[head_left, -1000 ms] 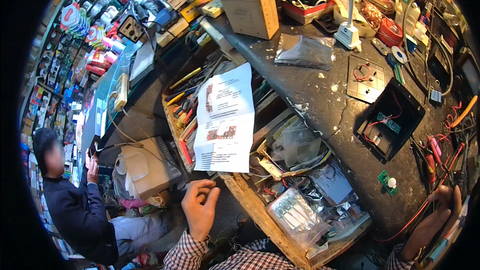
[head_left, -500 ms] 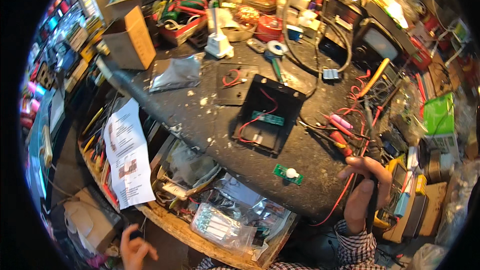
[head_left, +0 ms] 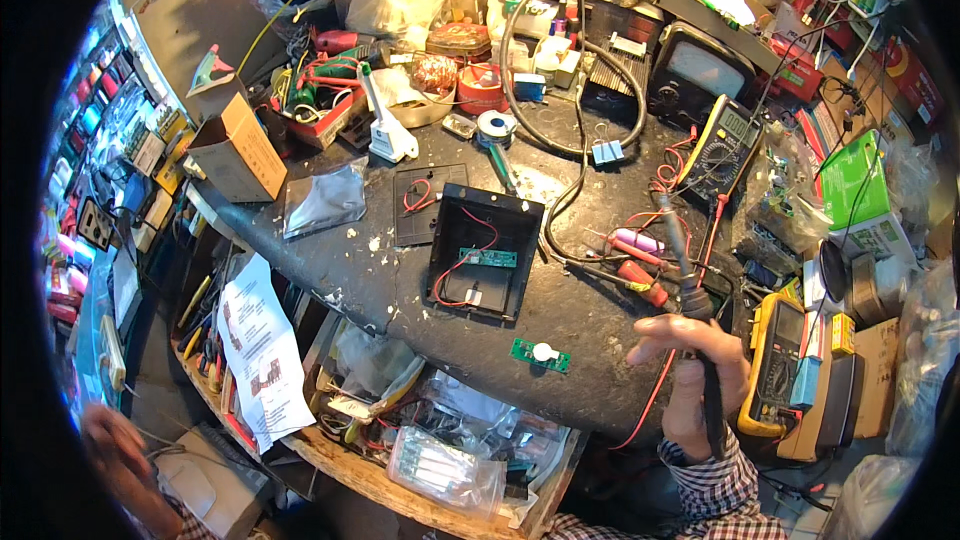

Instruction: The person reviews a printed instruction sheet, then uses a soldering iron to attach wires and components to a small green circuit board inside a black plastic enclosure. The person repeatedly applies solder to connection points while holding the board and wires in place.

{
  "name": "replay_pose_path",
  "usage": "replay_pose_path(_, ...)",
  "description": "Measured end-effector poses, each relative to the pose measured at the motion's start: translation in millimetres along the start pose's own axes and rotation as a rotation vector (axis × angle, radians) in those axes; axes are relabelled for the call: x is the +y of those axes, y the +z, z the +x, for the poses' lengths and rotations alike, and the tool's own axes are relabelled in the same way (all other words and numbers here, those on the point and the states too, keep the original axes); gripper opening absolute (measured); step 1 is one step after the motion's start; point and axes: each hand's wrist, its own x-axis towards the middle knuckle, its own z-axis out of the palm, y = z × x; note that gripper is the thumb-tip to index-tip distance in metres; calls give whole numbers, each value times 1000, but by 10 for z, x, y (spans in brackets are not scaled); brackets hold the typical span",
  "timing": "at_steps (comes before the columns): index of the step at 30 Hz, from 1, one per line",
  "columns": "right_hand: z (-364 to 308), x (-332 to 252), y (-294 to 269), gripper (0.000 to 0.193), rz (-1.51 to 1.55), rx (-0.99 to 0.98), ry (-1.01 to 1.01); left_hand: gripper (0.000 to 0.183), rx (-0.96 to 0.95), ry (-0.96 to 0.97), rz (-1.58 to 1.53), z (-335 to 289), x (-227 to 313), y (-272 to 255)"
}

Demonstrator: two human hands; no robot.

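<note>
Left hand (head_left: 120, 455) blurred, printed sheet (head_left: 262, 365) too small to read, right sleeve (head_left: 712, 490) cut off below

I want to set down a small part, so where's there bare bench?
One bare patch of benchtop lies between the green circuit board and your right hand. Another, white-specked, is left of the open black case, nearer you than the plastic bag. It's crowded along the back and around both multimeters.
</note>
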Motion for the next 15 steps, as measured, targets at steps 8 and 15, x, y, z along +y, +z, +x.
replay_pose_path(8, 28, 29, 28, 23, 122, -40, 18, 34, -805, -161, -122, 25, 1272, 1232)
replay_pose_path(15, 25, 30, -110, 51, 350, -268, 121, 21, -1364, 321, -364, -1023, 1546, 2406)
